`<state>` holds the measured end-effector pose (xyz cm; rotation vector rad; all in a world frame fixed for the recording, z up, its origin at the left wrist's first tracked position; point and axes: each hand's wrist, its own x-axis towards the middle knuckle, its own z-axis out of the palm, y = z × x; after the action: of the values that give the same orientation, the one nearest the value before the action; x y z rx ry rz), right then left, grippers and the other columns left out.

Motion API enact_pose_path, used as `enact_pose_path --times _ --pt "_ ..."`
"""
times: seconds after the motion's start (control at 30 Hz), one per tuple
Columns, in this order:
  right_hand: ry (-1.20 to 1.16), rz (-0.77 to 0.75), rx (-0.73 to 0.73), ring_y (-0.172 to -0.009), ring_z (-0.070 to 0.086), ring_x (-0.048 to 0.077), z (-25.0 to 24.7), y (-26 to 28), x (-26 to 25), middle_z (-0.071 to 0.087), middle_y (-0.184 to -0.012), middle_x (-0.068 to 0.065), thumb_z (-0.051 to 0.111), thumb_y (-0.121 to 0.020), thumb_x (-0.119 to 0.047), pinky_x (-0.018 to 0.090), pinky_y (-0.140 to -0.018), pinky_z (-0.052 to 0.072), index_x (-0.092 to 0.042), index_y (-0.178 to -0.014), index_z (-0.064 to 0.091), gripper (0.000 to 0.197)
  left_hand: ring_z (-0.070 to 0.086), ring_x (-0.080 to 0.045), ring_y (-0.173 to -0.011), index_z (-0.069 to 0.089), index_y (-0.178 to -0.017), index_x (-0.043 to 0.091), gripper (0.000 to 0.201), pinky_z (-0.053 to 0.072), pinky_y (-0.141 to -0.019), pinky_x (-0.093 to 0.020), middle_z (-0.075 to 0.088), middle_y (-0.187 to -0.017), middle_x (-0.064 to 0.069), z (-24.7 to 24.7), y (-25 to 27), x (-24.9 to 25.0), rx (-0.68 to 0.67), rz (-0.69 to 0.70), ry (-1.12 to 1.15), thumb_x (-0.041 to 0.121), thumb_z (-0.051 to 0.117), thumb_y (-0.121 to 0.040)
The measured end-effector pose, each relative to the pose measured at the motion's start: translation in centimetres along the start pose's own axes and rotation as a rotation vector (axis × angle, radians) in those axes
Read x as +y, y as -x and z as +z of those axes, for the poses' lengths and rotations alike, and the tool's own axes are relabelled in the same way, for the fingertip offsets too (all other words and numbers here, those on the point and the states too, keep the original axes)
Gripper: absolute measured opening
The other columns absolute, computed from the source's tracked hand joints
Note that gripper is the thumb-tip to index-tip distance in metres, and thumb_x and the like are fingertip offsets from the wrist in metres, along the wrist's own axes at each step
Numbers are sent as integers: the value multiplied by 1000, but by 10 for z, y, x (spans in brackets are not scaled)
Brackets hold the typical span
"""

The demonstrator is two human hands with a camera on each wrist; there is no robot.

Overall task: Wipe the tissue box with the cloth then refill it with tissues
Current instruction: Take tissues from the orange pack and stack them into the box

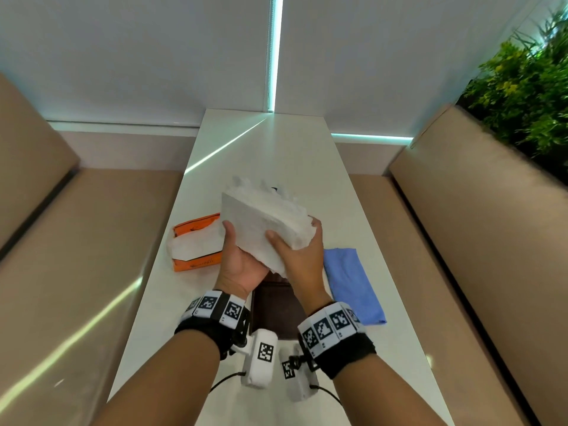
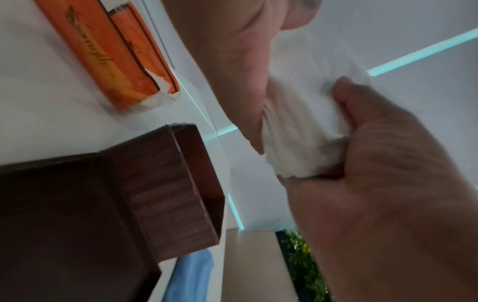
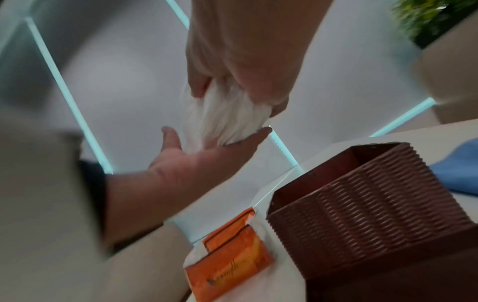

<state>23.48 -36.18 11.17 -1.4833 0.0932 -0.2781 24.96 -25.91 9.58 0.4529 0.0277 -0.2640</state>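
White table runs between two beige bench seats, backed by pale wall panels with cyan light strips. Green leafy plant stands behind the right seat back.

You face a long white table that runs away from you to a pale grey wall. Thin cyan light strips cross the wall, one upright, others along its base. Tan upholstered benches flank the table on both sides. Green foliage stands behind the right bench's backrest.
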Motion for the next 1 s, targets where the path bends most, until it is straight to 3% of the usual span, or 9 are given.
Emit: enact_pose_path --times 0.13,0.23,0.33,0.47,0.6,0.67,0.73,0.9,1.0 --pt "99 -273 -68 -108 45 -20 -1 15 -3 43 -120 -19 78 -62 -29 2 -92 39 -38 -118 35 71 57 -36 -119 49 -136 15 106 50 -93 -53 59 -130 -16 -1 -6 7 13 37 56 61 82 -46" --pt "383 -463 -153 -113 50 1 -2 13 -9 50 -124 4 71 -72 -36 -1 -96 31 -25 -131 44 65 58 -33 -118 46 -138 13 104 49 -96 -52 59 -129 -16 -4 -8 8 -25 49 68 62 78 -53" --pt "475 -516 -166 -91 56 8 -4 9 -13 61 -101 10 69 -77 -34 6 -84 39 -9 -116 64 46 64 -30 -110 58 -128 13 92 53 -90 -49 65 -120 -14 -7 -9 8 -64 73 65 59 81 -51" --pt "471 -402 -259 -111 44 -5 -5 7 -13 53 -124 -2 73 -77 -33 -5 -94 29 -17 -132 48 63 66 -30 -107 69 -116 14 80 54 -86 -50 68 -116 -14 -9 -10 11 -82 72 27 57 83 -49" --pt "319 -161 -197 -86 56 -18 -7 2 -11 61 -99 -16 76 -78 -21 -2 -76 43 -22 -112 58 39 68 -28 -101 74 -107 16 74 57 -80 -45 70 -110 -13 -13 -9 11 -68 105 -23 56 86 -45" --pt "217 -9 -174 -83 59 -12 -10 -4 -10 61 -93 -14 74 -80 -19 3 -71 47 -21 -107 57 32 69 -28 -100 75 -103 17 71 58 -77 -45 71 -110 -12 -17 -6 11 -44 103 -49 54 86 -44" --pt "111 131 -126 -94 61 7 -14 -11 -8 61 -100 -6 73 -81 -21 15 -78 51 -18 -110 55 34 71 -29 -96 78 -97 15 62 59 -74 -46 73 -106 -13 -18 -6 11 37 83 -42 46 89 -44" --pt "-198 472 45 -115 58 22 -17 -23 14 55 -129 2 76 -61 -54 46 -99 50 -28 -132 37 85 62 -34 -106 64 -106 9 23 53 -84 -49 75 -91 -13 -9 -18 2 349 69 -9 25 58 -89" --pt "-225 512 -32 -111 62 22 -17 -24 20 62 -121 2 77 -75 -31 45 -98 51 -27 -121 47 55 64 -31 -91 61 -103 9 18 51 -76 -47 76 -75 -11 -3 -25 -5 417 73 -21 22 54 -93"
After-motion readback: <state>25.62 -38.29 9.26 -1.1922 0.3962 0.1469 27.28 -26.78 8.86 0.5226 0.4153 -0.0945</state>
